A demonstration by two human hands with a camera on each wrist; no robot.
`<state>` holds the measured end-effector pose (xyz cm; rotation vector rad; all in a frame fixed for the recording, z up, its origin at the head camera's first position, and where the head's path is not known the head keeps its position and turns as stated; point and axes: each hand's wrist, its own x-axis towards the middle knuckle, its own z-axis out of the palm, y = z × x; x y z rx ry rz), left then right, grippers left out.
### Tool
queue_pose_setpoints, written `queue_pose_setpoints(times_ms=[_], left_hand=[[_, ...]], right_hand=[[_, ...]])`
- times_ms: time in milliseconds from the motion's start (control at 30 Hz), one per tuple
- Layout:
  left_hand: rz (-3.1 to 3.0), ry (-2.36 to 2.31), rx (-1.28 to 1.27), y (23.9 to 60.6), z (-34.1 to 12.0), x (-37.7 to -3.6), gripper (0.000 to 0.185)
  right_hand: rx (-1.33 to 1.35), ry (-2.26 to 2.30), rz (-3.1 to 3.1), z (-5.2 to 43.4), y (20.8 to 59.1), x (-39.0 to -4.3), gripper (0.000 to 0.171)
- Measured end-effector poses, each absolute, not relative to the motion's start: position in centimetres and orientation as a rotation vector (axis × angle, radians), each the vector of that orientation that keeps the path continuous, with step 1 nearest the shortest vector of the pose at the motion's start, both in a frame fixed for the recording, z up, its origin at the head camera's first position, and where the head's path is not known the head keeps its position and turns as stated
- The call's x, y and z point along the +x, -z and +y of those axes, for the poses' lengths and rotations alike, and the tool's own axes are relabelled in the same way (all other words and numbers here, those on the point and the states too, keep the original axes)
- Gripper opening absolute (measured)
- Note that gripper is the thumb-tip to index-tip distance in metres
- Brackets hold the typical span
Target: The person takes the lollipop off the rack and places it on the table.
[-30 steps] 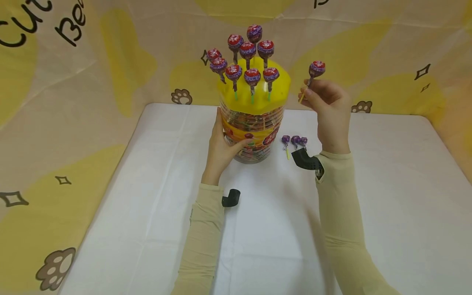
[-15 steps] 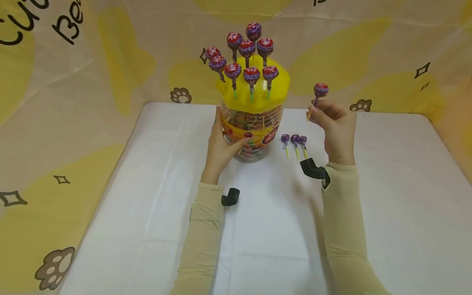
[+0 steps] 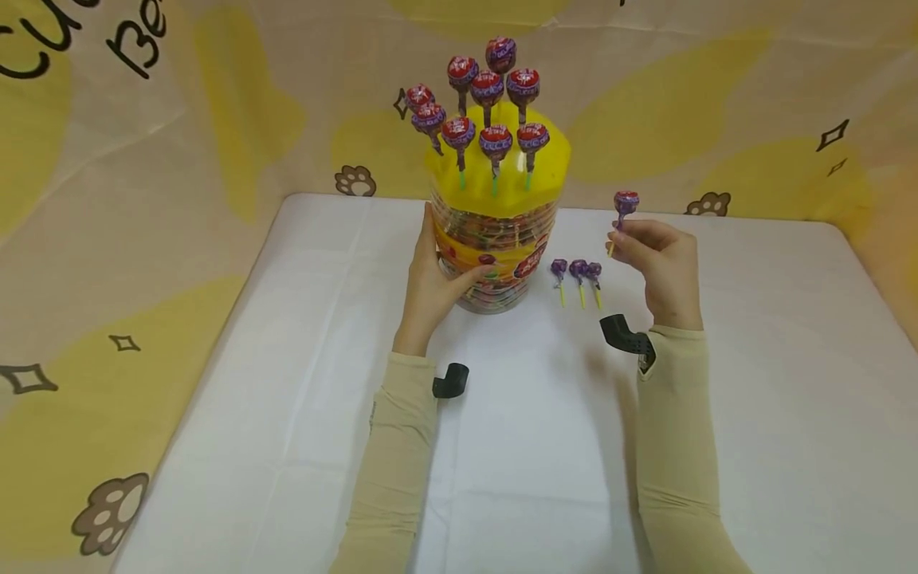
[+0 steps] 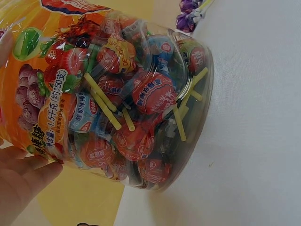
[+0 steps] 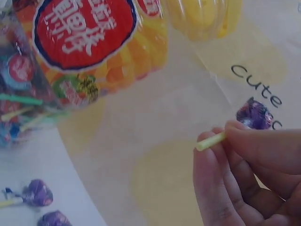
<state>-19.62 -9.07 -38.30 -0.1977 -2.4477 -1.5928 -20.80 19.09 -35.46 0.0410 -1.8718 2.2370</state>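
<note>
A clear plastic jar [image 3: 527, 219] full of wrapped lollipops stands upright near the back of the table. Several purple-and-red lollipops [image 3: 496, 142] stick up from its yellow lid [image 3: 552, 171]. My left hand [image 3: 426, 291] grips the jar's left side, thumb across the orange label; in the left wrist view its fingers [image 4: 42, 172] lie against the jar wall. To the right of the jar, my right hand [image 3: 667, 267] pinches one lollipop [image 3: 626, 202] by its yellow stick, candy end up. In the right wrist view the stick end [image 5: 211, 141] pokes out between thumb and fingers.
Three purple lollipops [image 3: 578, 269] with yellow sticks lie in a row on the white table [image 3: 516, 462], between the jar and my right hand. A patterned yellow-and-cream cloth [image 3: 681, 88] hangs behind the table. Black camera mounts [image 3: 625, 335] jut from the sleeves.
My right hand has come down and slightly to the right with the lollipop, away from the jar's lid. My left hand stays on the jar.
</note>
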Motion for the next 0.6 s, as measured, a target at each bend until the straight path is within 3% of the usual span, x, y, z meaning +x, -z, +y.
queue_pose_setpoints(times_ms=[600], left_hand=[[-2.473, 1.578, -0.184, 38.2, -9.0, -19.6, 0.108]], right_hand=[[-0.176, -2.196, -2.224, 22.1, 39.1, -21.9, 0.008]])
